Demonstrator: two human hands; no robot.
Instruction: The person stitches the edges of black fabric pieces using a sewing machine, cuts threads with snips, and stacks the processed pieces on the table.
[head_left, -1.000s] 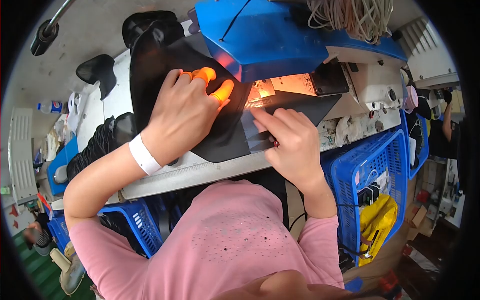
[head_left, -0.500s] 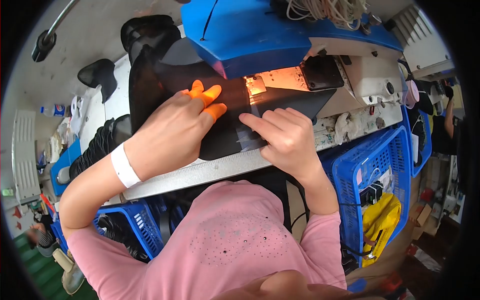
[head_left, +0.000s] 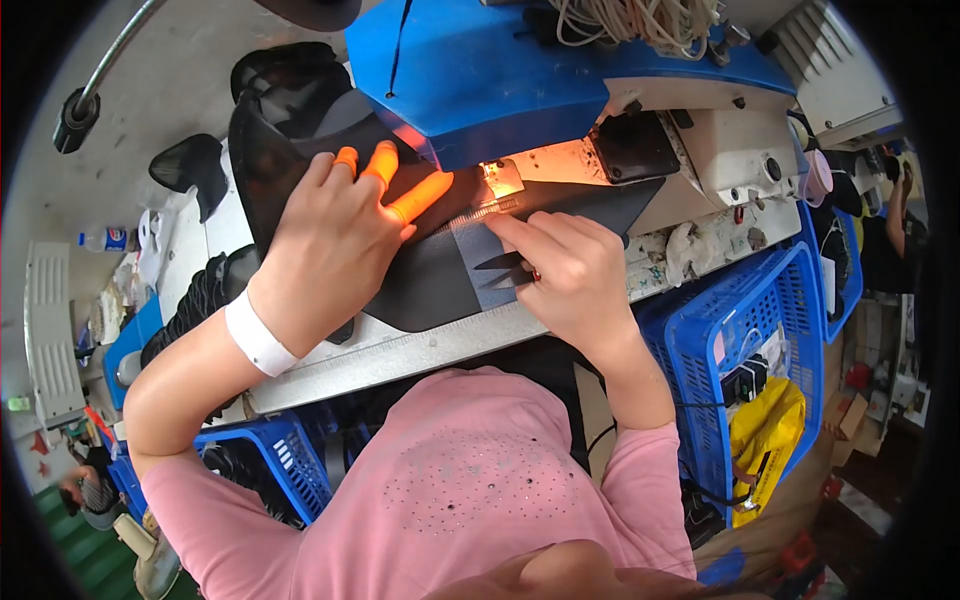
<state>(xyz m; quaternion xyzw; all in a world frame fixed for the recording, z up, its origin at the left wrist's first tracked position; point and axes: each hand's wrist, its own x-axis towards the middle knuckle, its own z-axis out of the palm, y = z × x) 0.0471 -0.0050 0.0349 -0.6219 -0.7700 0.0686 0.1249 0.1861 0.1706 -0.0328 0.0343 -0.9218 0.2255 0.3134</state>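
Observation:
A black fabric piece (head_left: 430, 285) lies on the white sewing table, under the blue-covered sewing machine (head_left: 480, 90). Orange covers sit on several fingers of my left hand (head_left: 335, 230), which rests spread on the fabric left of the lit needle area (head_left: 500, 178). Close to that area, my right hand (head_left: 575, 280) is closed around small dark scissors (head_left: 503, 272), whose blades point left. Its index fingertip touches the fabric beside a ruler-like strip. A grey patch shows under the blades.
Blue baskets stand at the right (head_left: 700, 350) and lower left (head_left: 285, 450); a yellow bag (head_left: 765, 440) is in the right one. Stacked black pieces (head_left: 200, 305) lie left. A dark phone-like object (head_left: 636, 148) rests on the machine bed. Other people appear at both edges.
The scissor blades, hidden half a second ago, now show at my right hand. My left hand has shifted up with its fingers more spread, and the fabric has shifted slightly left.

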